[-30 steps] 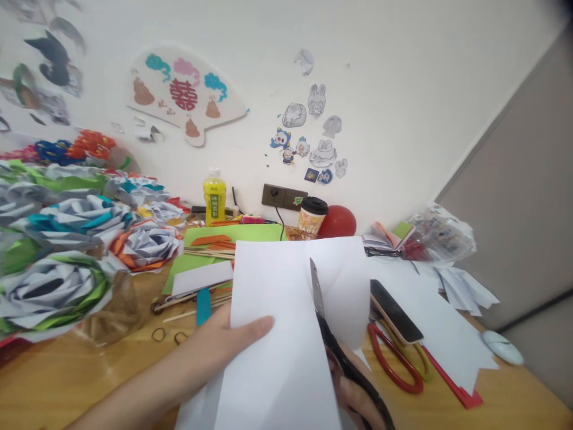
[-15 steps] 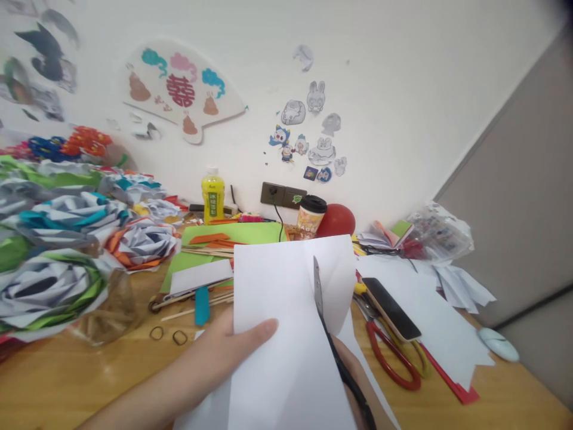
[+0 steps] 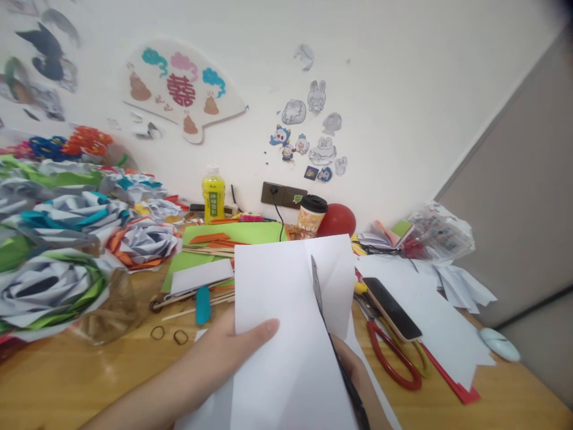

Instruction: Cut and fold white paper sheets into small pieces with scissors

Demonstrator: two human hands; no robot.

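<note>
My left hand (image 3: 244, 346) grips the left side of an upright sheet of white paper (image 3: 273, 280), thumb on the front and the other fingers hidden behind. In my right hand (image 3: 353, 364) is a pair of black-handled scissors (image 3: 338, 352), partly covered by the sheet. One blade lies in front of the paper, its tip a little below the top edge; the other blade is hidden. Right of the blade the sheet bends back. More white paper lies under my hands.
Paper flowers (image 3: 49, 286) fill the left side. Behind the sheet stand a yellow bottle (image 3: 213, 197), a lidded cup (image 3: 311, 216) and a red balloon (image 3: 338, 221). To the right lie a phone (image 3: 391, 307), red-handled scissors (image 3: 394, 361), white sheets (image 3: 447, 322) and a computer mouse (image 3: 500, 344).
The scissors have tilted slightly, with the blade tip a touch further left and the handle lower. My left hand and the sheet have hardly moved.
</note>
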